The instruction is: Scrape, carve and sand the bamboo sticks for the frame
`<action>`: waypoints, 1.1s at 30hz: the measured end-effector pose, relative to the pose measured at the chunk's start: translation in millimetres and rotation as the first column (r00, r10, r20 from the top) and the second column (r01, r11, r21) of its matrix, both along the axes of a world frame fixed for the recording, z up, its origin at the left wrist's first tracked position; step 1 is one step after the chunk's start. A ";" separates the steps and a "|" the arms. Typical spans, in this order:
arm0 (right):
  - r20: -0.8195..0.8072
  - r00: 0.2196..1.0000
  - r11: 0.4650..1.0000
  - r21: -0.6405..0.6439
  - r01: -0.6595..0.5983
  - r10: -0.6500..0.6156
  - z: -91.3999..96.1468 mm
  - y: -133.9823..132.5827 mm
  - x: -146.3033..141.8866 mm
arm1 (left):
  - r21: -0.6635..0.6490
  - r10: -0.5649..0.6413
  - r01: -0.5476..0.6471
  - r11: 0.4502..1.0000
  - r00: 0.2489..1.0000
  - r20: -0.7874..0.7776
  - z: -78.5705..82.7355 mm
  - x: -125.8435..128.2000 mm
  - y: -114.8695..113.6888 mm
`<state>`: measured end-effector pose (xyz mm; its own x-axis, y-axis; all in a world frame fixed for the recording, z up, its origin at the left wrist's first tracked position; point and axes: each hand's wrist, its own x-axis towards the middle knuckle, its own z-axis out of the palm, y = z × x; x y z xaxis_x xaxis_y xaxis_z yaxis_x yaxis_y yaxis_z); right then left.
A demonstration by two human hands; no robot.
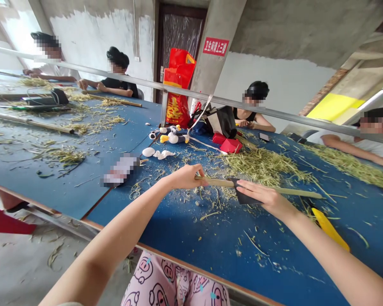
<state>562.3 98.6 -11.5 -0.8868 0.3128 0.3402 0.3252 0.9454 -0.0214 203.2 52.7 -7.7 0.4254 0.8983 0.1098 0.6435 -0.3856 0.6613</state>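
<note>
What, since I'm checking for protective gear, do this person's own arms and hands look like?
The left arm and right arm are bare, with no sleeves in view. The left hand and right hand wear no gloves, and neither wrist shows a watch or bracelet. Below them are pink trousers printed with cartoon pig faces.

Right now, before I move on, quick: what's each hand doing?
Left hand: closed, holding a bamboo strip near one end.
Right hand: closed over a dark sheet, holding it against the strip.
</note>
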 end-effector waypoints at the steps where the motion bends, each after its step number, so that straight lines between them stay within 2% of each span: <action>1: -0.010 1.000 1.000 0.013 0.007 -0.006 0.8 0.2 5.3 | -0.002 0.013 -0.013 1.000 1.000 0.019 0.8 0.4 0.6; 4: -0.034 0.999 0.999 0.044 0.001 0.000 0.4 -2.7 -7.5 | -0.003 0.041 -0.041 0.999 0.996 0.074 2.3 4.2 -0.2; 9: -0.048 0.990 0.990 0.058 -0.131 0.134 -4.0 -12.0 -81.1 | -0.026 0.047 -0.043 0.999 0.988 0.150 3.0 7.2 -7.4; 11: -0.047 0.988 0.988 0.045 -0.145 0.147 -4.1 -12.4 -94.2 | -0.057 0.040 -0.029 0.998 0.980 0.196 3.8 3.2 -8.5; 13: -0.050 0.988 0.990 0.024 -0.142 0.143 -2.6 -9.1 -86.0 | -0.102 0.064 -0.043 0.994 0.974 0.218 4.8 -2.6 -7.2; 16: -0.051 0.995 0.997 -0.007 -0.083 0.083 1.0 -1.7 -45.3 | -0.159 0.136 -0.105 0.982 0.971 0.196 5.7 -9.6 -2.6; 19: -0.052 0.999 1.000 -0.004 -0.005 0.004 4.2 -0.2 -12.5 | -0.203 0.158 -0.116 0.972 0.965 0.209 5.4 -10.2 0.5; 21: -0.061 0.998 1.000 0.012 0.011 -0.010 4.8 -4.6 -16.5 | -0.241 0.172 -0.109 0.964 0.951 0.256 4.5 -7.0 0.2; 26: -0.057 0.996 0.998 0.011 -0.062 0.063 -2.0 -19.0 -92.6 | -0.343 0.207 -0.085 0.935 0.919 0.336 2.7 1.0 -7.8; 28: -0.057 0.993 0.995 0.007 -0.099 0.100 -4.2 -18.7 -108.3 | -0.373 0.204 -0.057 0.926 0.906 0.370 3.5 -0.4 -10.7; 30: -0.052 0.993 0.994 0.002 -0.111 0.111 -4.1 -13.7 -97.5 | -0.393 0.203 -0.043 0.918 0.905 0.374 5.1 -4.3 -11.4; 33: -0.035 0.998 0.999 0.000 -0.053 0.053 -0.6 -2.1 -43.2 | -0.422 0.224 -0.058 0.905 0.908 0.354 7.3 -10.8 -7.7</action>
<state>519.1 96.5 -12.2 -0.8898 0.2656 0.3711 0.2733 0.9614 -0.0328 192.3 44.9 -0.4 0.2884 0.9476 -0.1372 0.3327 0.0351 0.9424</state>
